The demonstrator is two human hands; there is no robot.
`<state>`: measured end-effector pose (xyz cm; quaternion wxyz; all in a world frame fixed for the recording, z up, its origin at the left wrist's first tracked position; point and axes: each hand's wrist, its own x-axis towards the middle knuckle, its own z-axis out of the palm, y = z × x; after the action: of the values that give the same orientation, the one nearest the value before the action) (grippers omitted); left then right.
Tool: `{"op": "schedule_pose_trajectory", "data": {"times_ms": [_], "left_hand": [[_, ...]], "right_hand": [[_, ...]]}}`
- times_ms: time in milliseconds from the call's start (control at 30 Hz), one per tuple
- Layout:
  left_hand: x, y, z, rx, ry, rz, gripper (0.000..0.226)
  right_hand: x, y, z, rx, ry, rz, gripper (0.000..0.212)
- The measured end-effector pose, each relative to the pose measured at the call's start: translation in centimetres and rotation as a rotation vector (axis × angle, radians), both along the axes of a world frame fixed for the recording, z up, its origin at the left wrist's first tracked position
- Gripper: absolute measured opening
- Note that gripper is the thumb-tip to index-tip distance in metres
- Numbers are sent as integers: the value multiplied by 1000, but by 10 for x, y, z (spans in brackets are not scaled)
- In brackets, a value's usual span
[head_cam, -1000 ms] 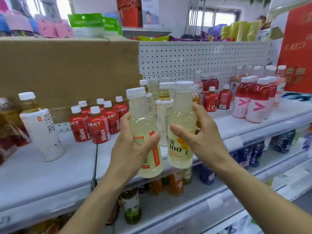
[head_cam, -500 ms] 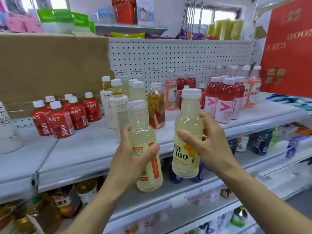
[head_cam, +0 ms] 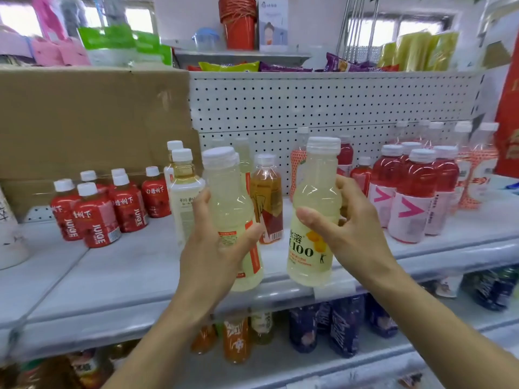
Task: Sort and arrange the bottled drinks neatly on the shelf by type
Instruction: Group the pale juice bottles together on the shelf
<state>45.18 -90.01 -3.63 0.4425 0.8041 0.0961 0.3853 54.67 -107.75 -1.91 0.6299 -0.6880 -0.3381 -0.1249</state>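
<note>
The white shelf (head_cam: 134, 265) runs across in front of me, with a cardboard box (head_cam: 92, 119) standing at its far left and a pegboard (head_cam: 323, 105) behind the rest. On the right of the shelf stand the red drinks (head_cam: 412, 197) with pink labels, bunched together. On the left are the small juice bottles (head_cam: 95, 217) in red wrap, also bunched. Between the two groups, farther back, stand a tea bottle (head_cam: 186, 192) and an amber bottle (head_cam: 268, 197). My left hand (head_cam: 213, 254) holds the left bottle (head_cam: 224, 192) up at the shelf's near edge, fingers (head_cam: 200, 202) wrapped round its lower half and thumb across the label. My right hand (head_cam: 348, 237) holds the right bottle (head_cam: 309, 254) near it, fingers curled round its middle, label facing me. Both bottles are pale, white-capped and upright, and they do not touch.
</note>
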Motion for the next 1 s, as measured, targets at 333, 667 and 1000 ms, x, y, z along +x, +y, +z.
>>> {"op": "schedule_pose_trajectory", "data": {"times_ms": [333,667,1000], "left_hand": [[48,-1,-20,99,63,149,88],[58,-22,-12,267,-83,443,101],[155,-60,25,233,39,336,96]], "right_hand": [[50,26,-7,-19,-23,83,51],[109,14,-24,-138,72,69,58],[139,-7,-22,-213,78,23,62]]}}
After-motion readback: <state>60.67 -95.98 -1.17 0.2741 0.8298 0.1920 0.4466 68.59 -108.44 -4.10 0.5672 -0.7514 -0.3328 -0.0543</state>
